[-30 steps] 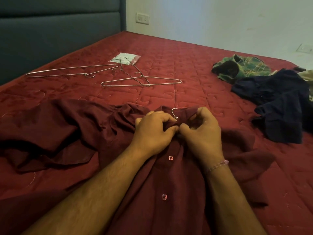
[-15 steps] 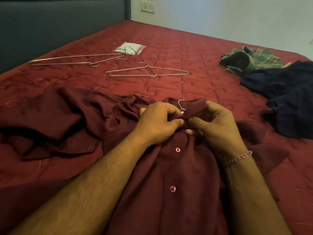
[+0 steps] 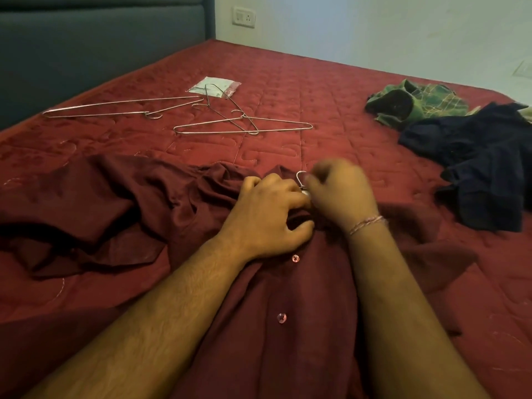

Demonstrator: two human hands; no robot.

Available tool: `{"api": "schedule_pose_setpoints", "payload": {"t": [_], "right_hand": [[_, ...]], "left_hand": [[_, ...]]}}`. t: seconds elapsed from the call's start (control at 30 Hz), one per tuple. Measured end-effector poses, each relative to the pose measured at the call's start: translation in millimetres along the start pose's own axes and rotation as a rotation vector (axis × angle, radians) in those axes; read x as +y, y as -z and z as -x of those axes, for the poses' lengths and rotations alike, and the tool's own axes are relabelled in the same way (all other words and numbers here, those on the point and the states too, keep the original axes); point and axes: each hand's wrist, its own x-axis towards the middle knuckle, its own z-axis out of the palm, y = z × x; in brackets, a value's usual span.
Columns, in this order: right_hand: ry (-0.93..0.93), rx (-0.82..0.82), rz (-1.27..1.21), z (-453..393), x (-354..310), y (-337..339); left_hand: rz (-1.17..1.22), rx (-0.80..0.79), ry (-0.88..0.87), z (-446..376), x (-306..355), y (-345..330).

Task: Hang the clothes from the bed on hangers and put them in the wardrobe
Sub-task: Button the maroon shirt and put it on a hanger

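1. Head view: we see the maroon shirt (image 3: 302, 326) lying on the red bed (image 3: 331, 110), with a hanger hook (image 3: 300, 180) sticking out at its collar.
2. Our left hand (image 3: 270, 217) grips the collar cloth.
3. Our right hand (image 3: 341, 194) is blurred; its fingers curl near the hook, and we cannot tell if it holds anything.
4. Spare hangers (image 3: 241, 125) lie further up the bed.
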Motion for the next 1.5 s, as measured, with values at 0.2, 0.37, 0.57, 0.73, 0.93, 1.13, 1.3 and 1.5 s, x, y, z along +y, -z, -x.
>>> {"api": "schedule_pose_setpoints", "payload": {"t": [0.2,0.37,0.57,0.73,0.93,1.13,1.3,1.5], "right_hand": [[-0.111,-0.021,0.225,9.5,5.9,-17.0],[0.090,0.345,0.206,14.5,-1.3,-13.4],[0.185,0.629,0.139,35.7,-41.6,44.7],[0.084,0.489,0.194,-32.1,-128.5,189.3],[0.049,0.200,-0.150,-150.3,-274.1,398.7],[0.295,0.367,-0.190,-201.6,-433.5,574.6],[0.570,0.303,-0.523,-233.4,-503.6,660.6],[0.772,-0.012,-0.538,-237.9,-580.9,707.5]], "left_hand": [[-0.058,0.255,0.296,-8.3,-16.4,-3.3],[-0.158,0.157,0.343,-11.1,-20.3,3.6],[0.021,0.330,0.199,-11.8,-1.7,87.3],[-0.031,0.435,-0.009,-82.1,46.9,234.2],[-0.355,0.132,0.077,-219.1,119.4,503.9],[-0.405,0.041,0.163,-294.6,209.9,740.4],[-0.445,0.304,0.186,-276.2,235.6,855.3],[-0.650,0.606,0.242,-201.9,276.5,928.8]]}}
